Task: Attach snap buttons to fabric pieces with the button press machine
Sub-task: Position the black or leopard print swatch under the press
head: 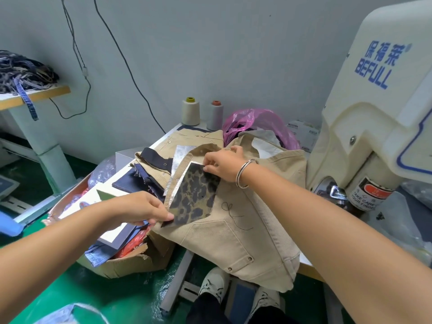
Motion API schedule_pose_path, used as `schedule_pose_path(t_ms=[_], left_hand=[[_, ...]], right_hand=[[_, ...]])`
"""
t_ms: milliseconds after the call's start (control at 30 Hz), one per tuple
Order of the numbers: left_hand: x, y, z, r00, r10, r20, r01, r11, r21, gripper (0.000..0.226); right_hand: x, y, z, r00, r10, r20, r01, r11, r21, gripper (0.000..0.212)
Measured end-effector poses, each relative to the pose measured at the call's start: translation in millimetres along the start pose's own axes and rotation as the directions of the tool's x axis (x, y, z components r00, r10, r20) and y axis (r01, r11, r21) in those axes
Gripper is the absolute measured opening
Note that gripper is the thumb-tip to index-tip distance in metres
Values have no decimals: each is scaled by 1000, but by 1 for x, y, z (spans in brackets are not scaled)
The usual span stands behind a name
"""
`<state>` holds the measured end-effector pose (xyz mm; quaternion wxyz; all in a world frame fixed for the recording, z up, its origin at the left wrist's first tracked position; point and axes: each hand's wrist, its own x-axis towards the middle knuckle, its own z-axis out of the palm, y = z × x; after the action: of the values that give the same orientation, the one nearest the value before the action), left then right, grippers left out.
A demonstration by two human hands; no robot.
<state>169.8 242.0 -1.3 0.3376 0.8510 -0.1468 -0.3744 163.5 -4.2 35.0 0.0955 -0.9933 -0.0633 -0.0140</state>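
Two hands point(140, 206) point(222, 167) on one leopard-print piece point(194, 197)

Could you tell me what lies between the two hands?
In the head view, the leopard-print fabric piece spans the gap: the left hand pinches its lower corner, the right hand its upper corner.

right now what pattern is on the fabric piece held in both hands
A dark leopard-style print, black blotches on olive-tan, on the fabric piece; the head view shows it best.
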Motion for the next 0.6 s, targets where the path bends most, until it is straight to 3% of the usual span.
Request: schedule_pose_path(t_ms=[100,267,367,433,533,600], left_hand=[[5,-3,5,997,8,-78,-8,1000,-9,28],[8,-6,4,994,-2,-105,1,1000,-8,26],[8,-8,3,998,-2,-62,3,1000,9,25],[10,-9,4,997,25,-77,-24,1000,14,24],[9,-12,4,991,67,-118,-68,998,-6,21],[8,-14,4,988,74,-138,-76,997,-10,19]], right_hand=[[1,2,5,1000,-6,-25,3,995,-103,15],[-5,13,-2,1000,3,18,0,986,-169,42],[-8,17,-7,1000,6,14,-2,973,-230,33],[-9,18,-7,1000,0,-4,-1,990,-139,22],[-12,20,-10,997,65,-29,-62,993,97,23],[-13,20,-10,997,78,-5,-77,993,90,25]])
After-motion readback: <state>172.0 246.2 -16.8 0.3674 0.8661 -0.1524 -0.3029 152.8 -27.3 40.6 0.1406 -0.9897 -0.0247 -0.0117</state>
